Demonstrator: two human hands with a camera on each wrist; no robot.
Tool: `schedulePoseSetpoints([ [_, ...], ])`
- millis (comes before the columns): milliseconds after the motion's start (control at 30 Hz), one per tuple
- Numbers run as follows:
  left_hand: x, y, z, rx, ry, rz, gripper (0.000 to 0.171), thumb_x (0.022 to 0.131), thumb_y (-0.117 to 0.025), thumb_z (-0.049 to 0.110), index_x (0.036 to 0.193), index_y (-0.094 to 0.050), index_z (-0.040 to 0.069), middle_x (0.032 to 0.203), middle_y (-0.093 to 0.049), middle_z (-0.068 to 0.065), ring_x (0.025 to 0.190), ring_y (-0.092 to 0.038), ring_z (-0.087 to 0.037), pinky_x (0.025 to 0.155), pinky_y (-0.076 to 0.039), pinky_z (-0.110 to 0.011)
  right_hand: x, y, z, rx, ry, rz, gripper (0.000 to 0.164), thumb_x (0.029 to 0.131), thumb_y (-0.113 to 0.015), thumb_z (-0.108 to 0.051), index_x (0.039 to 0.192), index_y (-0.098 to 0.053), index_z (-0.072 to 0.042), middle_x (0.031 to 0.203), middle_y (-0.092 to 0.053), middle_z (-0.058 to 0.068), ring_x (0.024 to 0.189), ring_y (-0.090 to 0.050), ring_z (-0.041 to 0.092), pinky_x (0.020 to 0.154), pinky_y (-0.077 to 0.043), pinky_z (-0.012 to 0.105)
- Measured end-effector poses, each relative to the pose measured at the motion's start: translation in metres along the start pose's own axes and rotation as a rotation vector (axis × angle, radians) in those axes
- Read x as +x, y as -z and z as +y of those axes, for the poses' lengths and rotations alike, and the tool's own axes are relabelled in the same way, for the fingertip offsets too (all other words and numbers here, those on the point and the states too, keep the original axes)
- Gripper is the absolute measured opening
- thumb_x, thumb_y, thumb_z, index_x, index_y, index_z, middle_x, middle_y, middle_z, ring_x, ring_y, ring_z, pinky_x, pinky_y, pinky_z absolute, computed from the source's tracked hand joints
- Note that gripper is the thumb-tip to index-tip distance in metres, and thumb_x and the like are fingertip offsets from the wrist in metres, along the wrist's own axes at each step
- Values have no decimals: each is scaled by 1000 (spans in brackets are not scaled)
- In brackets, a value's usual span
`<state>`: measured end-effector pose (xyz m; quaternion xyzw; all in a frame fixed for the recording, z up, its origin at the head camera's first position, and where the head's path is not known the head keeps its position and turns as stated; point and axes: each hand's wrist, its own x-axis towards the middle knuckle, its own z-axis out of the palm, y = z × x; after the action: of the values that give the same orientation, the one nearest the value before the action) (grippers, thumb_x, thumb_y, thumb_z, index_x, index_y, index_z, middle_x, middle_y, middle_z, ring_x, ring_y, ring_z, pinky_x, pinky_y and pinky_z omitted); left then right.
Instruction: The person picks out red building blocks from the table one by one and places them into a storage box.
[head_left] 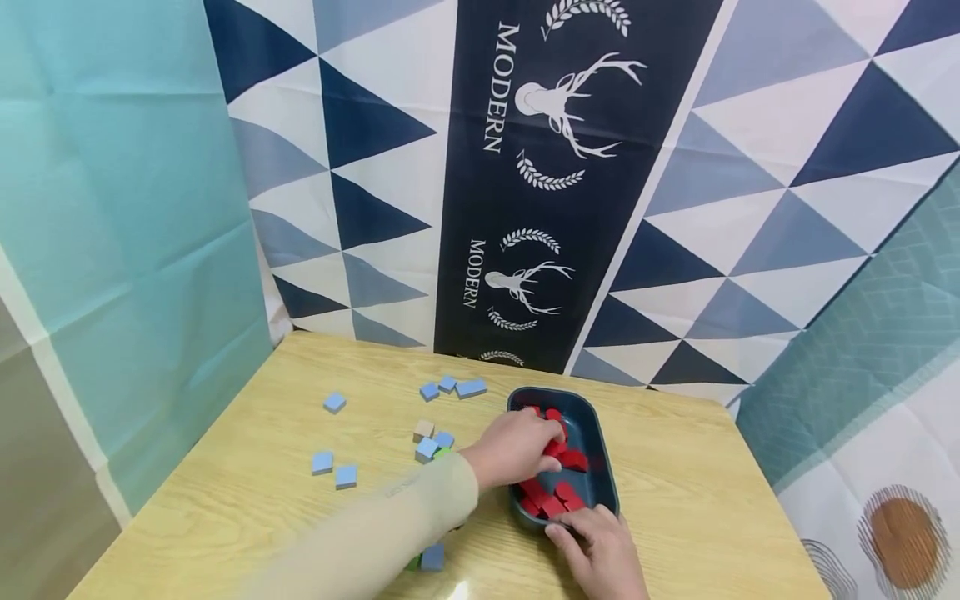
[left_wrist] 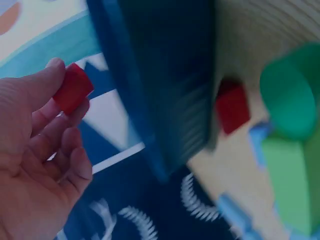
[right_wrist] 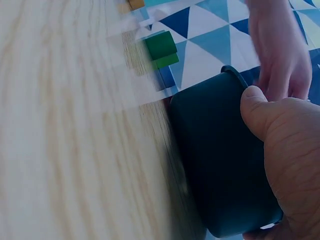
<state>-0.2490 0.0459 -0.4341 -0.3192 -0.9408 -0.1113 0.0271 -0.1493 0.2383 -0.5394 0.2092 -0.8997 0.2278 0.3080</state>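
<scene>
My left hand (head_left: 517, 446) reaches over the dark blue box (head_left: 606, 475) from the left, its fingertips down among the red blocks (head_left: 573, 460) inside. In the left wrist view the thumb and fingers pinch a small red block (left_wrist: 74, 89). At the box's near end my right hand (head_left: 603, 554) holds the rim. Its thumb (right_wrist: 255, 97) lies on the rim in the right wrist view, with fingertips partly visible below the box. Much of the box's left side is hidden behind the left hand.
Several blue blocks (head_left: 471, 388) lie spread over the wooden table (head_left: 697, 483), left of and behind the box. A natural wood cube (head_left: 423, 430) and green blocks (head_left: 442, 452) sit near the left forearm. Another red block (left_wrist: 232, 107) rests beside the box. Patterned cloth hangs behind.
</scene>
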Motion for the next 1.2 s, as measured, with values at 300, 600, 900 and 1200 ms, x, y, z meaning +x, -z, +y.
schedulePoseSetpoints([
  [300, 20, -76, -1, -47, 67, -21, 36, 91, -84, 49, 122, -76, 34, 110, -76, 13, 101, -60, -9, 91, -56, -26, -8, -3, -2, -16, -36, -52, 22, 76, -95, -25, 85, -78, -35, 82, -68, -32, 77, -50, -7, 67, -36, 23],
  [600, 20, -77, -1, 10, 59, 41, 32, 87, -87, 49, 114, -78, 35, 104, -77, 16, 94, -66, -7, 91, -56, -29, 0, 2, -4, -14, -33, -51, 18, 78, -94, -27, 86, -79, -32, 82, -69, -29, 78, -51, -6, 69, -40, 26],
  [900, 22, -72, 1, 24, 64, 39, 30, 86, -88, 50, 110, -78, 34, 101, -77, 17, 91, -67, -6, 91, -56, -30, 0, 1, 0, -10, -8, -20, 19, 78, -94, -24, 87, -79, -32, 83, -72, -27, 79, -52, -5, 69, -40, 25],
  [1200, 24, -77, 0, -12, 70, 92, 27, 94, -78, 56, 101, -78, 30, 93, -75, 15, 85, -65, -5, 91, -56, -27, 1, 1, 2, -10, 3, -13, 19, 77, -94, -24, 88, -79, -30, 84, -72, -25, 79, -54, -3, 71, -42, 27],
])
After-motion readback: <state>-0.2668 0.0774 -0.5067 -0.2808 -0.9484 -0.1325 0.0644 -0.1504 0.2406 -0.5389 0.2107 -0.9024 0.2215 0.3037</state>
